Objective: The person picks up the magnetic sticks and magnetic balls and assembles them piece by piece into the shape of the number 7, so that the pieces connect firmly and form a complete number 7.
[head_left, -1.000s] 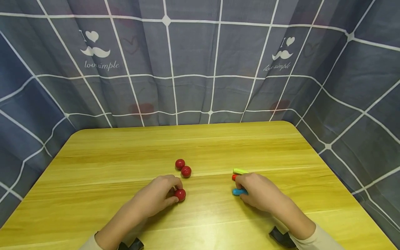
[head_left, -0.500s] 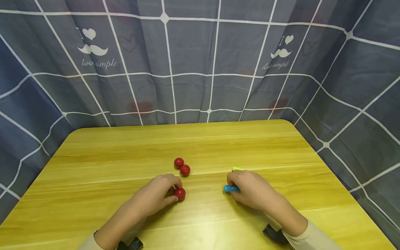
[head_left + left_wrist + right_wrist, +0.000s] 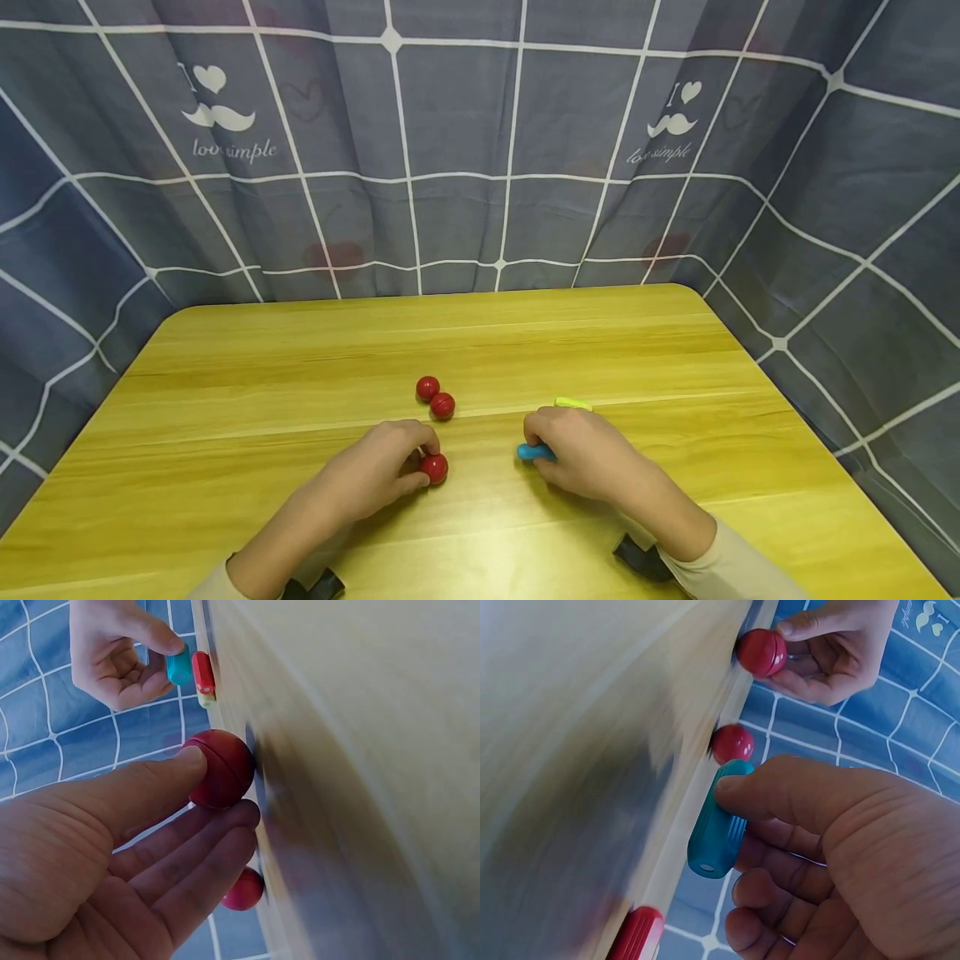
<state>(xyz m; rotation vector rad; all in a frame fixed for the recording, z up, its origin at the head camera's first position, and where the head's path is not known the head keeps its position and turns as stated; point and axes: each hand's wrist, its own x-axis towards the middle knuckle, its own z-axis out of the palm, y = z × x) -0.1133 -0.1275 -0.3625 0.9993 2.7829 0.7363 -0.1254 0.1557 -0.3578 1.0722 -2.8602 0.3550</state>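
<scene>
My left hand (image 3: pixel 418 467) pinches a red ball (image 3: pixel 434 468) between thumb and fingers on the wooden table (image 3: pixel 225 392); the left wrist view shows my thumb (image 3: pixel 187 761) on that red ball (image 3: pixel 221 769). Two more red balls (image 3: pixel 427 387) (image 3: pixel 442 406) lie touching just beyond it. To the right, my right hand (image 3: pixel 536 443) grips a blue cylinder (image 3: pixel 532 452), with the thumb (image 3: pixel 735 784) across the blue cylinder (image 3: pixel 716 825). A red cylinder (image 3: pixel 634 937) lies beside it, hidden under the hand in the head view. A yellow-green cylinder (image 3: pixel 573 404) shows behind my right hand.
A blue checked curtain (image 3: pixel 480 150) closes in the back and both sides of the table. Bare wood stretches beyond the balls to the far edge (image 3: pixel 435 300) and to the left.
My right hand has slid left with the blue cylinder, away from the yellow-green one, and now covers the red cylinder. My left hand stays on its red ball.
</scene>
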